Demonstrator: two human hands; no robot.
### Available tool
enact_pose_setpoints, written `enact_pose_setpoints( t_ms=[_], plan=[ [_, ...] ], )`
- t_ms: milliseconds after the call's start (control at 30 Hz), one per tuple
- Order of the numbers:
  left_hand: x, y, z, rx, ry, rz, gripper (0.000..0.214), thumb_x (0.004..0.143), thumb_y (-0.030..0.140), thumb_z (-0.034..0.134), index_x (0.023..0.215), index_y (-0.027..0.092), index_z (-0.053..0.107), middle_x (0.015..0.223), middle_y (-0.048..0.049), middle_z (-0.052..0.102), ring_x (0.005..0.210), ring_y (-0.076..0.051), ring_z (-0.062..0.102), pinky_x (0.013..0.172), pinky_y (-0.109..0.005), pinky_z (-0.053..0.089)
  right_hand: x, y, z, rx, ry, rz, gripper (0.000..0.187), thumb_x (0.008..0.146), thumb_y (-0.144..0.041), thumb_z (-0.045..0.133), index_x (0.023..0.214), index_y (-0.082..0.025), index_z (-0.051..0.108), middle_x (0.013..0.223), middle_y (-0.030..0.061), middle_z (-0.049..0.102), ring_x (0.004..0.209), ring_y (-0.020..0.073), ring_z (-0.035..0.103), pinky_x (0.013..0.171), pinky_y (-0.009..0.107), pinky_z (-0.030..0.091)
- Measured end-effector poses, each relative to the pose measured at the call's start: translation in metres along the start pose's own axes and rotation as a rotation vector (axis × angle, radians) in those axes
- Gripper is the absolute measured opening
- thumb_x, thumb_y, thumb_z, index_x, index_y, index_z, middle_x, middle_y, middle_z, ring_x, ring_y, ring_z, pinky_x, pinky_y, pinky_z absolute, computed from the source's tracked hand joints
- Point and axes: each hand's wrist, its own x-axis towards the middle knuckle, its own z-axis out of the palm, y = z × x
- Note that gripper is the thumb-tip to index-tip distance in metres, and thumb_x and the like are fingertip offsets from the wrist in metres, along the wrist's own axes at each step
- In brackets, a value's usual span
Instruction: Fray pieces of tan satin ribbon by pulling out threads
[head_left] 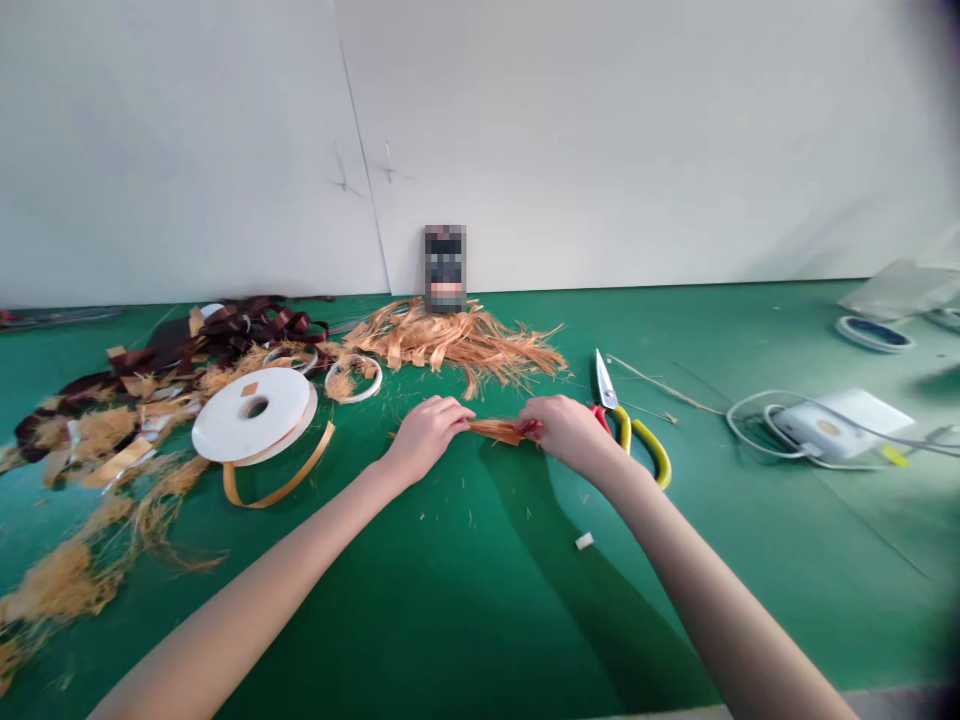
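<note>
While the left hand (426, 436) and right hand (562, 425) pinch a straw bundle (495, 431) at frame centre, fingers (453, 415) closed, this looks like straightening it; the next move likely needs an even grip.

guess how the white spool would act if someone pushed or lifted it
The white spool lies on its broad face, so it would probably slide rather than roll. Its loose tan ribbon end curls outside the rim, so it may trail or unwind when lifted.

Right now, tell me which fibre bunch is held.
The thin bunch between left hand and right hand; the back pile and left heap lie unheld.
</note>
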Motion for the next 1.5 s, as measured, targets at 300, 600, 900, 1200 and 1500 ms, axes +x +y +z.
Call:
enact_pose_setpoints(
  t_ms=[300,600,900,1200,1500],
  plan=[
    [-0.003,-0.003,0.010,0.248,0.044,0.111,0.027,0.095,0.025,0.039,0.095,0.017,0.065,0.094,-0.0070,0.065,0.084,-0.020,0.055,0.076,-0.036,0.048,0.029,-0.040,0.023,0.412,0.134,-0.248,0.039,0.097,-0.038,0.033,0.118,-0.018,0.059,0.117,0.0073,0.066,0.105,0.0163,0.061,0.087,0.026,0.046],
    [-0.003,-0.001,0.007,0.144,0.026,0.098,0.024,0.094,0.025,0.043,0.097,0.018,0.065,0.090,-0.0044,0.064,0.083,-0.017,0.054,0.076,-0.031,0.048,0.058,0.001,0.027,0.257,0.276,0.058,0.040,0.098,-0.034,0.029,0.091,-0.015,0.064,0.081,0.0121,0.069,0.077,0.0234,0.064,0.070,0.032,0.044],
    [-0.004,-0.001,-0.006,0.012,-0.003,0.031,0.031,0.088,0.040,0.054,0.107,0.018,0.063,0.099,-0.0050,0.066,0.090,-0.020,0.057,0.081,-0.036,0.046,0.022,0.022,0.008,0.278,0.105,-0.137,0.046,0.059,-0.031,0.081,0.103,-0.023,0.070,0.107,0.0039,0.068,0.099,0.0215,0.062,0.087,0.031,0.047],
    [-0.003,-0.028,-0.016,0.112,0.060,-0.139,0.013,0.086,0.029,0.059,0.080,0.021,0.068,0.082,-0.0016,0.067,0.079,-0.019,0.059,0.074,-0.033,0.044,0.026,0.027,0.028,0.268,0.232,-0.064,0.018,0.072,-0.006,0.063,0.073,-0.019,0.075,0.080,0.0053,0.071,0.077,0.0204,0.065,0.073,0.032,0.050],
    [-0.013,0.020,-0.006,0.234,0.037,0.097,0.037,0.092,0.040,0.045,0.115,0.016,0.061,0.131,-0.0111,0.057,0.121,-0.025,0.049,0.098,-0.043,0.039,0.023,0.036,0.038,0.328,0.387,-0.094,0.024,0.076,-0.009,0.060,0.091,-0.020,0.076,0.102,0.0074,0.071,0.097,0.0236,0.064,0.089,0.037,0.049]
  ],
)
